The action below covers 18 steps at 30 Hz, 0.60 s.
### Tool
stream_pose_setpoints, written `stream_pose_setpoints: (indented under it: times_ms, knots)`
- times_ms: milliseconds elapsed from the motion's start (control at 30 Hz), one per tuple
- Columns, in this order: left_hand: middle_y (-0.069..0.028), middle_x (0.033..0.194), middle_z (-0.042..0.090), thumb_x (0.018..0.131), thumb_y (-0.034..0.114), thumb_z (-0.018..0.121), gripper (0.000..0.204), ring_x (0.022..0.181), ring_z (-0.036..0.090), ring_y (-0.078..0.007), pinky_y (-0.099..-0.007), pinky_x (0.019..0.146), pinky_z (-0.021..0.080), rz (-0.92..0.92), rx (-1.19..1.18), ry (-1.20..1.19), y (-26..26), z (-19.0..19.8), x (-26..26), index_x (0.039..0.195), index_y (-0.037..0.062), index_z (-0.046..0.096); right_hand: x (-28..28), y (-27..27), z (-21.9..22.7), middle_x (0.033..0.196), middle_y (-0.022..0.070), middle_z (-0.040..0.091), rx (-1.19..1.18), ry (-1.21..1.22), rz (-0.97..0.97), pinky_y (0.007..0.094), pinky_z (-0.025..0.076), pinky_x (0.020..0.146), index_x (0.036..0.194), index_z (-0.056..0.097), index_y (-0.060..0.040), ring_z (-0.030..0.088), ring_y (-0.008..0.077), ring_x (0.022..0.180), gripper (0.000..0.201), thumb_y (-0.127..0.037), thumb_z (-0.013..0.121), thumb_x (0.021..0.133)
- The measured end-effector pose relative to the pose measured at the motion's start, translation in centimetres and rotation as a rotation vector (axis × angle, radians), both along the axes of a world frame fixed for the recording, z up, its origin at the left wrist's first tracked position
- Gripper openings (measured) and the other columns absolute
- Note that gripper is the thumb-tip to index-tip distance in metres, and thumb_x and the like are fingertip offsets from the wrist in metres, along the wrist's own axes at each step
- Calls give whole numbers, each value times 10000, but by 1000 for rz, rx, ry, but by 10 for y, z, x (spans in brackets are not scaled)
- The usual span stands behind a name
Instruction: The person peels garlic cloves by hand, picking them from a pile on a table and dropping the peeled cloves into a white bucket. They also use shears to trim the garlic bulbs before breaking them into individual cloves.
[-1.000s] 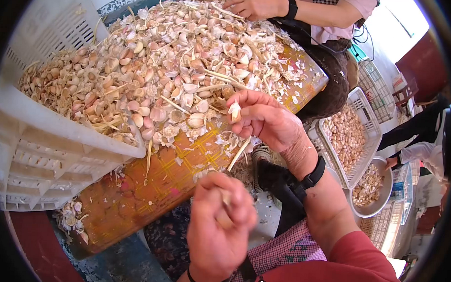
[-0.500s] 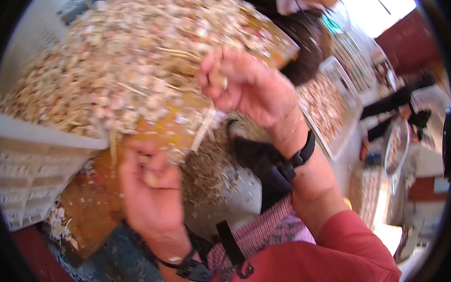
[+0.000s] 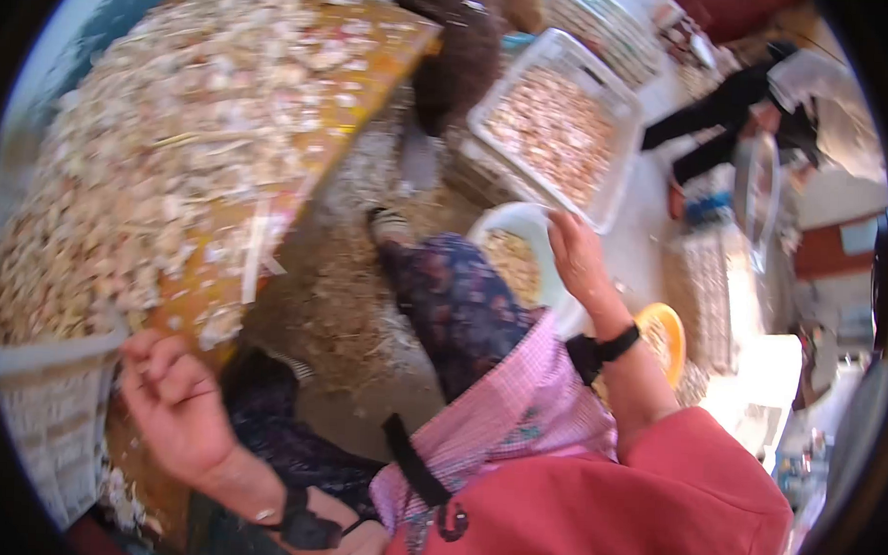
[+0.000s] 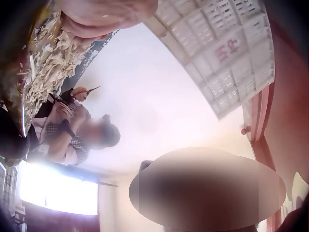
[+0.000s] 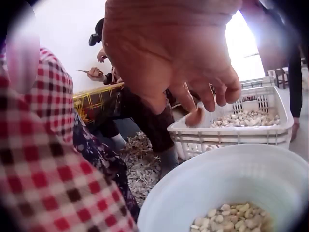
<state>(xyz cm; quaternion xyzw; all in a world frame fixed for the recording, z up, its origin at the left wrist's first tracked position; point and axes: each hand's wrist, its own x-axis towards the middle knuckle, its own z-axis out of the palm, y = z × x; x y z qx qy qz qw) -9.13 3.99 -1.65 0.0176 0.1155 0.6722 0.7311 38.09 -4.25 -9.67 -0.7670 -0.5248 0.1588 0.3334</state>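
My right hand [image 3: 583, 268] is beside and over a pale bowl [image 3: 554, 221] of cloves. In the right wrist view the hand [image 5: 169, 53] spans the top, fingers loosely bent downward above the bowl [image 5: 217, 166]; a blurred brownish thing [image 5: 194, 117] shows at the fingertips, touching or apart I cannot tell. Pale cloves [image 5: 231, 218] lie in the bowl. My left hand [image 3: 180, 405], fingers curled, is by the corner of a white crate [image 3: 55, 354] at the table's near edge; whether it holds a clove is unclear. The left wrist view shows part of this hand [image 4: 104, 17].
Unpeeled garlic and skins [image 3: 145, 159] cover much of the table. Behind the bowl stands a white crate [image 3: 619, 166] filled with cloves; an orange bowl [image 3: 678, 349] is nearer me. Skins litter the floor [image 3: 335, 323]. Another person stands at right, and one sits across the table.
The head view has swung right. My right hand has moved from above the table to the pale bowl, and its fingers have loosened from the clove. My left hand stays near the table's edge.
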Motion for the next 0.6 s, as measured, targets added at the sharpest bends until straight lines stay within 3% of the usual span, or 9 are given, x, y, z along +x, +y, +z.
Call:
stream_pose_setpoints:
  times_ms: [33, 67, 133, 200, 333, 400, 467, 533, 600]
  knots:
    - [-62, 930, 525, 974, 75, 444, 96, 707, 443, -138, -247, 497, 353, 31, -36, 5, -2, 1, 2, 1037, 22, 494, -4, 6, -15, 1007, 162, 624, -131, -551, 68, 393, 480, 838, 1164, 583, -2, 600, 304, 946, 308, -153, 602, 896]
    - [-63, 938, 546, 971, 76, 451, 101, 703, 453, -136, -243, 499, 368, 66, -64, -2, -1, -1, 12, 1039, 26, 506, -10, 20, -9, 1137, 243, 592, -3, -369, 13, 458, 414, 975, 1196, 579, 1, 531, 422, 1104, 396, -129, 654, 830]
    - [-61, 951, 548, 965, 74, 455, 113, 716, 473, -134, -236, 511, 404, 63, -61, -16, -1, -4, 17, 1040, 34, 529, -34, 60, 37, 1119, 209, 612, 122, -235, 40, 401, 451, 916, 1180, 595, -6, 582, 339, 1060, 314, -119, 590, 887]
    - [-60, 957, 552, 964, 72, 455, 124, 729, 487, -130, -229, 515, 421, 176, -173, 60, 0, 3, 26, 1053, 41, 535, -78, 101, 78, 922, 131, 662, 180, 138, 142, 311, 502, 734, 1084, 634, -7, 647, 230, 814, 214, -79, 574, 892]
    - [-46, 944, 547, 968, 78, 451, 146, 734, 489, -120, -228, 516, 422, 240, -169, 116, 2, -3, 23, 1085, 58, 536, -199, 167, 121, 851, 142, 635, 297, 122, 746, 332, 500, 697, 992, 640, -9, 633, 267, 740, 146, -42, 582, 863]
    - [-40, 924, 543, 968, 89, 467, 177, 752, 507, -139, -246, 520, 421, 204, -91, 57, 0, -10, 18, 1125, 57, 543, -255, 191, 122, 827, 153, 603, 319, 101, 867, 390, 497, 702, 933, 636, -17, 617, 325, 769, 108, -50, 579, 847]
    - [-25, 900, 517, 976, 111, 464, 181, 738, 495, -132, -247, 516, 418, 220, -130, 77, 2, -5, 19, 1137, 61, 529, -291, 213, 103, 858, 147, 601, 401, -59, 905, 374, 488, 688, 933, 645, -9, 606, 304, 761, 112, -3, 589, 837]
    - [-8, 862, 496, 978, 113, 450, 145, 692, 443, -102, -224, 502, 381, 223, -216, 116, 3, 0, 19, 1080, 70, 543, -303, 226, 87, 855, 141, 598, 397, -120, 909, 382, 486, 699, 929, 644, -12, 605, 308, 780, 105, -18, 599, 835]
    - [-23, 894, 512, 978, 131, 467, 168, 735, 488, -125, -238, 515, 412, 202, -161, 72, 2, -10, 16, 1115, 61, 534, -306, 229, 81, 853, 135, 595, 393, -191, 916, 391, 485, 710, 925, 642, -14, 605, 313, 800, 99, -33, 609, 833]
